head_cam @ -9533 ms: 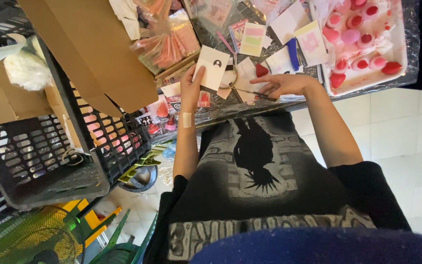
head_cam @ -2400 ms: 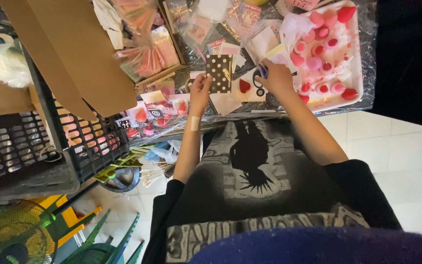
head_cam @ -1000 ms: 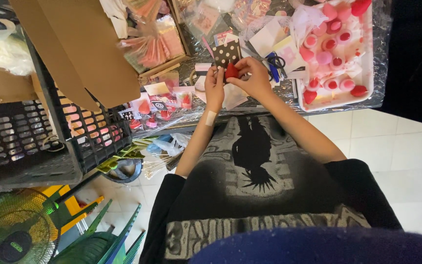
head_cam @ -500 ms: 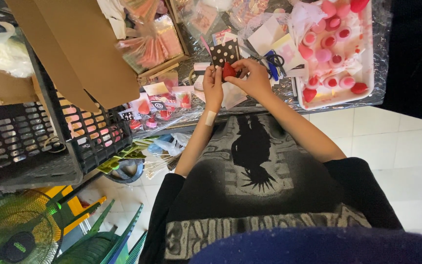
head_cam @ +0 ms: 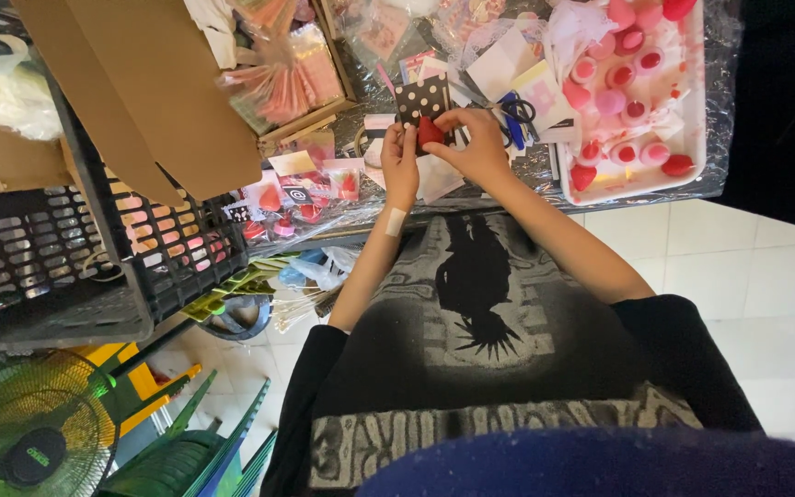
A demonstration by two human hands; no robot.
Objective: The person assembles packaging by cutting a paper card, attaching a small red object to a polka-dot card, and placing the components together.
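Observation:
My left hand [head_cam: 400,158] holds a small black card with white dots [head_cam: 419,99] upright over the table edge. A plaster sits on that wrist. My right hand [head_cam: 474,145] pinches a small red drop-shaped sponge [head_cam: 429,132] against the lower part of the card. Both hands are close together, fingers touching the card and the sponge. Under them lie white paper pieces and clear wrappers [head_cam: 439,175].
A white tray [head_cam: 692,138] with several pink and red sponges stands right. Blue scissors [head_cam: 515,115] lie beside my right hand. Cardboard box flaps [head_cam: 154,83], a black crate [head_cam: 66,267], packed red sponges [head_cam: 287,204], a green fan [head_cam: 29,433] and green stools [head_cam: 200,442] are left.
The dotted card was picked up and raised by my left hand. My right hand brought a red sponge to it; in the last second both hands only shifted slightly.

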